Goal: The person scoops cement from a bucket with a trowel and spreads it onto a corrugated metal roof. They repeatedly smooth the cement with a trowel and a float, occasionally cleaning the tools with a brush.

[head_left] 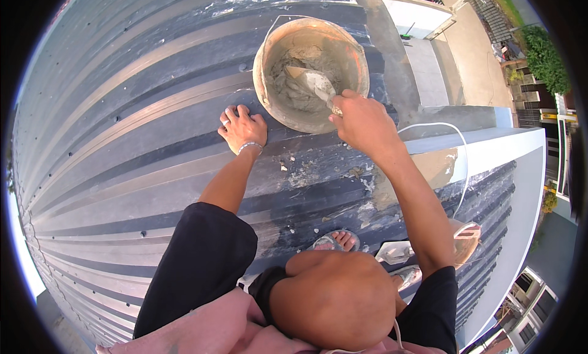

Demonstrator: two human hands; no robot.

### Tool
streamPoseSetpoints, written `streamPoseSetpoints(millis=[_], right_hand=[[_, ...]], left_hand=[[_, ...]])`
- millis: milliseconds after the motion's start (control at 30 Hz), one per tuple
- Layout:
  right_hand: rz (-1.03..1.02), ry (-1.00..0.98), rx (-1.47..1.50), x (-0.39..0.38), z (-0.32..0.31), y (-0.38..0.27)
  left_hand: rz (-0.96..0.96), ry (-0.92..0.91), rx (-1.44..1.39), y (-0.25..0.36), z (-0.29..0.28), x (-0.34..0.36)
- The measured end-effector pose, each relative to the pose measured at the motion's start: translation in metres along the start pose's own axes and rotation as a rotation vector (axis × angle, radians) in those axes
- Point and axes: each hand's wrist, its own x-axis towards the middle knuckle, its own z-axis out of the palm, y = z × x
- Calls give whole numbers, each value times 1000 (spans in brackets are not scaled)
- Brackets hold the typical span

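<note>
A round, cement-smeared bucket [264, 95] with a thin wire handle stands on the ribbed metal roof [153, 139]. Wet grey mortar [294, 99] lies inside it. Wrapped round the handle of a pointed trowel [317, 82], my right hand [362, 120] is at the bucket's right rim. The trowel's blade reaches down into the mortar, with some stuck on it. My left hand [244, 128], fingers spread and a little bent, leans on the roof just left of the bucket and holds nothing.
A white cable [463, 152] loops over the low wall [484, 147] on the right. By my right elbow are a second bucket [468, 241] and a flat, pale, mortar-stained tool [394, 252]. My sandalled foot [337, 240] stands near mortar crumbs. Past the wall the roof drops to a yard.
</note>
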Motion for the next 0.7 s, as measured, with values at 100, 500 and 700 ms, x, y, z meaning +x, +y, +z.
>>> streamPoseSetpoints(millis=[100,500,700], right_hand=[[-39,-50,-80,-3,-4,-6],[-7,-128,73,-18,-18,-20],[-6,-17,24,-46,-13,-51]], left_hand=[[-7,-13,-3,-2,2,0],[17,56,23,-3,9,1],[22,63,23,-1,9,-1]])
